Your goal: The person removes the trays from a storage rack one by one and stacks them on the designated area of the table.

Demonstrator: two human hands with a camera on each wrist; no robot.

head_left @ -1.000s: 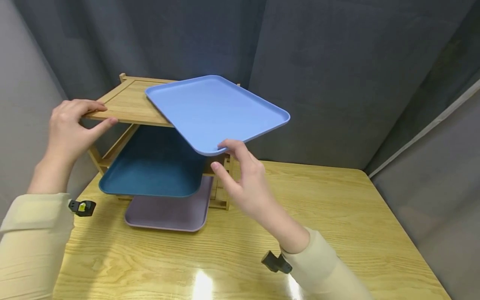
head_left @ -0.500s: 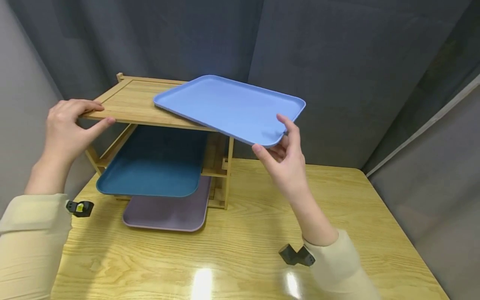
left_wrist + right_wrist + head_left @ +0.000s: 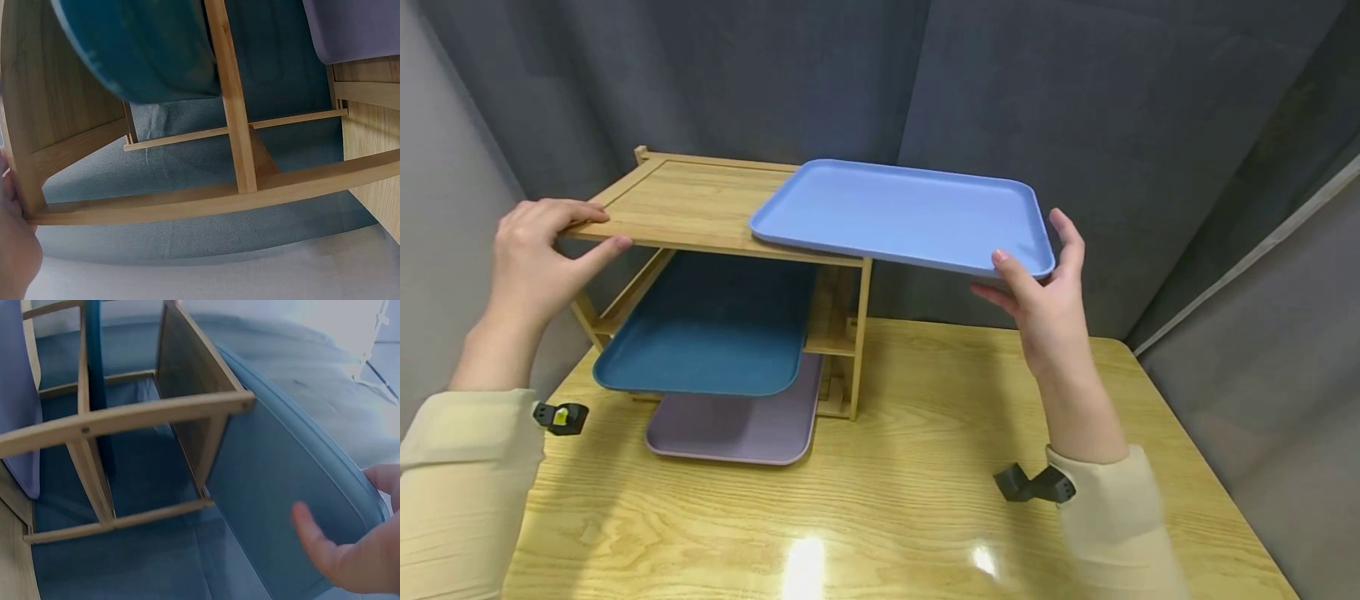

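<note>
Left hand (image 3: 535, 254) gripped bamboo rack (image 3: 700, 208) top corner; right hand (image 3: 1037, 296) grasped one light-blue tray (image 3: 902, 215) atop it. Below: one teal tray (image 3: 703, 333), one purple tray (image 3: 741, 429).

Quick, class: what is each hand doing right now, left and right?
Left hand: grips the front left corner of the wooden shelf rack.
Right hand: holds the near right corner of the light blue tray.

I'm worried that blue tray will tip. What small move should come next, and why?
Probably slide the light blue tray left onto the shelf top. Its right part overhangs past the shelf edge, held by the right hand, while the left hand steadies the shelf.
</note>
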